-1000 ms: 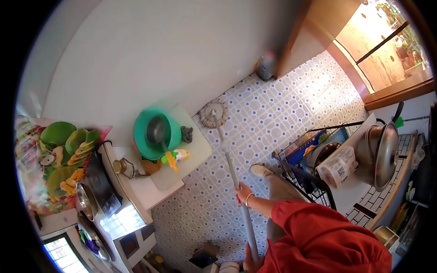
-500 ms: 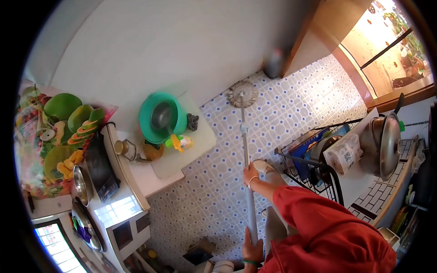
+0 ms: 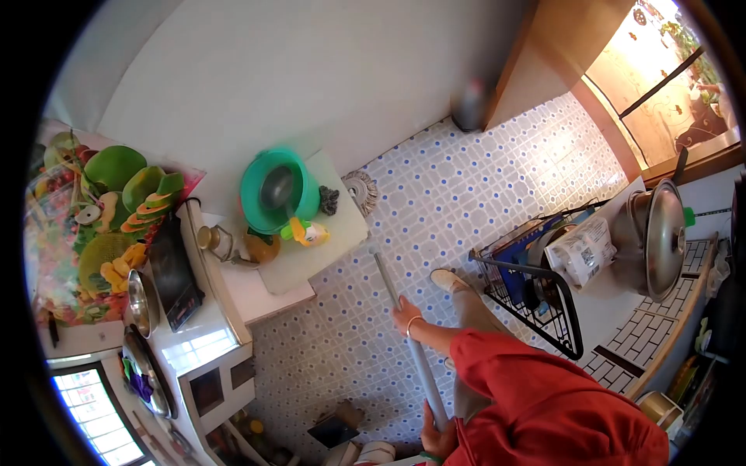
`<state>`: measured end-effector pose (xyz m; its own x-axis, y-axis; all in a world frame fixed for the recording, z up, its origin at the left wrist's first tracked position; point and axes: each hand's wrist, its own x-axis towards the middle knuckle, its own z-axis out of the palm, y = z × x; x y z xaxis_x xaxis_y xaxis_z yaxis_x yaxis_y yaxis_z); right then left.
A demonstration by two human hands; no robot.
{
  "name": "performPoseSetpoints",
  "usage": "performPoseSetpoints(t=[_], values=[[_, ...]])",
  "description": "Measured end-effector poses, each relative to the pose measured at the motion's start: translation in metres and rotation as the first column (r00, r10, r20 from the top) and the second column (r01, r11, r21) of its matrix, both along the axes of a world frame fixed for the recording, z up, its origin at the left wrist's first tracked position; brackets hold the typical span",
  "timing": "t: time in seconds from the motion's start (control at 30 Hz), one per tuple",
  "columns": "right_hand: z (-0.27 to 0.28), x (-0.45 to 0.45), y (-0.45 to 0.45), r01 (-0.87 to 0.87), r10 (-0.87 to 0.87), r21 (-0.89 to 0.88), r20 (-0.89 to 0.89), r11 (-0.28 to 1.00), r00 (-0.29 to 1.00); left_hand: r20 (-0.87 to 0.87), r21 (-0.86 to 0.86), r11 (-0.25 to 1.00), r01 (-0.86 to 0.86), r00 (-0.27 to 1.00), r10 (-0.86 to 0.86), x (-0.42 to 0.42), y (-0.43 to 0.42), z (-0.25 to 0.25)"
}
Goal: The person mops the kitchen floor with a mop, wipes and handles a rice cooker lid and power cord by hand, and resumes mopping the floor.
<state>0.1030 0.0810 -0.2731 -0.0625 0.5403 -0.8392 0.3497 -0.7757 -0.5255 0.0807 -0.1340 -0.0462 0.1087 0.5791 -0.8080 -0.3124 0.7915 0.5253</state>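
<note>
Both my hands hold the grey pole of a round-headed mop [image 3: 423, 365]. Farther up the pole, my right hand [image 3: 406, 314], with a pale bangle at the wrist, is closed around it. My left hand [image 3: 439, 436], with a green band at its wrist, grips near the lower end close to my body. The mop's stringy head [image 3: 362, 193] lies on the floor beside the white counter slab [image 3: 330, 256]. Part of the head and upper pole is hidden by the slab.
On the slab stand a green tub [image 3: 252, 202] with a metal bowl inside and a yellow-capped bottle [image 3: 308, 233]. A black wire rack [image 3: 571, 326] juts out at right, near a large lidded pot [image 3: 660, 241]. A dark object [image 3: 468, 109] stands by the wooden door [image 3: 559, 54].
The mop head has swung left and toward me, from open floor to the slab's edge. My right hand has moved left and slightly down with the pole.
</note>
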Motion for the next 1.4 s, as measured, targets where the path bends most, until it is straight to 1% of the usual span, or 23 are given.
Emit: performPoseSetpoints(t=[0.03, 0.07, 0.1, 0.13, 0.2, 0.23, 0.3, 0.33, 0.4, 0.43, 0.53, 0.6, 0.7, 0.77, 0.8, 0.87, 1.0, 1.03, 1.13, 1.17, 1.23, 1.27, 1.4], values=[[0.004, 0.012, 0.005, 0.000, 0.000, -0.002, 0.002, 1.000, 1.000, -0.520, -0.019, 0.977, 0.211, 0.833, -0.190, 0.019, -0.002, -0.008], [0.006, 0.024, 0.009, 0.079, -0.078, 0.020, -0.022, 0.997, 0.997, -0.443, 0.057, 0.985, 0.165, 0.888, -0.123, 0.026, -0.002, -0.016], [0.008, 0.032, 0.014, 0.160, -0.158, 0.039, -0.050, 0.986, 0.986, -0.443, 0.053, 0.984, 0.168, 0.887, -0.128, 0.028, -0.003, -0.019], [0.008, 0.040, 0.017, 0.166, -0.164, 0.034, -0.050, 0.986, 0.985, -0.401, -0.005, 0.983, 0.185, 0.900, -0.172, 0.030, 0.005, -0.016], [0.009, 0.054, 0.019, 0.314, -0.310, 0.042, -0.080, 0.948, 0.947, -0.413, 0.011, 0.968, 0.249, 0.883, -0.222, 0.030, 0.007, -0.021], [0.012, 0.061, 0.023, 0.315, -0.312, 0.039, -0.078, 0.948, 0.947, -0.420, 0.020, 0.960, 0.280, 0.874, -0.246, 0.030, 0.008, -0.023], [0.016, 0.073, 0.029, 0.477, -0.479, -0.044, -0.125, 0.878, 0.869, -0.487, 0.040, 0.901, 0.432, 0.796, -0.360, 0.029, 0.031, -0.015], [0.011, 0.080, 0.032, 0.480, -0.479, -0.021, -0.120, 0.877, 0.870, -0.487, 0.039, 0.902, 0.431, 0.796, -0.359, 0.029, 0.046, -0.008], [0.001, 0.096, 0.040, 0.531, -0.527, 0.026, -0.094, 0.847, 0.845, -0.315, -0.187, 0.856, 0.482, 0.796, -0.517, 0.031, 0.081, 0.009], [-0.003, 0.104, 0.047, 0.578, -0.574, 0.052, -0.076, 0.815, 0.816, -0.314, -0.186, 0.860, 0.476, 0.800, -0.511, 0.031, 0.088, 0.003], [-0.026, 0.128, 0.076, 0.584, -0.585, 0.125, -0.030, 0.802, 0.810, -0.219, -0.214, 0.859, 0.464, 0.834, -0.506, 0.025, 0.095, -0.034], [-0.022, 0.124, 0.086, 0.590, -0.593, 0.118, -0.010, 0.799, 0.805, -0.361, -0.038, 0.891, 0.452, 0.825, -0.434, 0.020, 0.093, -0.050], [-0.024, 0.095, 0.076, 0.555, -0.568, 0.140, 0.075, 0.820, 0.820, -0.562, 0.092, 0.889, 0.449, 0.760, -0.326, 0.009, 0.074, -0.051], [-0.045, 0.067, 0.045, 0.437, -0.500, 0.303, 0.172, 0.847, 0.849, -0.501, 0.006, 0.934, 0.358, 0.809, -0.307, 0.006, 0.045, -0.040], [-0.048, 0.057, 0.028, 0.280, -0.379, 0.335, 0.280, 0.899, 0.882, -0.537, -0.048, 0.941, 0.336, 0.785, -0.308, 0.008, 0.026, -0.037], [-0.043, 0.038, 0.004, 0.064, -0.174, 0.292, 0.368, 0.954, 0.913, -0.577, -0.101, 0.945, 0.312, 0.755, -0.311, 0.016, 0.013, -0.022], [-0.021, 0.002, -0.023, -0.103, 0.046, 0.209, 0.261, 0.973, 0.964, -0.560, -0.107, 0.982, 0.156, 0.807, -0.189, 0.032, -0.019, -0.011], [-0.017, -0.001, -0.026, -0.100, 0.044, 0.212, 0.256, 0.972, 0.966, -0.544, -0.116, 0.988, 0.106, 0.825, -0.152, 0.034, -0.026, -0.014], [-0.005, -0.002, -0.024, -0.083, 0.075, 0.098, 0.087, 0.992, 0.993, -0.494, -0.135, 0.991, 0.007, 0.866, -0.073, 0.036, -0.036, -0.018], [-0.001, 0.007, -0.019, -0.071, 0.063, 0.099, 0.086, 0.993, 0.994, -0.489, -0.102, 0.994, 0.039, 0.868, -0.085, 0.039, -0.033, -0.018], [0.013, 0.033, -0.005, 0.000, 0.003, 0.066, -0.046, 0.998, 0.999, -0.478, -0.037, 0.994, 0.103, 0.872, -0.108, 0.044, -0.026, -0.018], [0.028, 0.043, 0.002, 0.158, -0.153, 0.052, -0.091, 0.986, 0.984, -0.472, -0.004, 0.991, 0.134, 0.874, -0.120, 0.047, -0.022, -0.019], [0.020, 0.077, 0.027, 0.335, -0.332, 0.031, -0.083, 0.942, 0.940, -0.319, -0.104, 0.982, 0.157, 0.930, -0.183, 0.056, 0.016, -0.013]])
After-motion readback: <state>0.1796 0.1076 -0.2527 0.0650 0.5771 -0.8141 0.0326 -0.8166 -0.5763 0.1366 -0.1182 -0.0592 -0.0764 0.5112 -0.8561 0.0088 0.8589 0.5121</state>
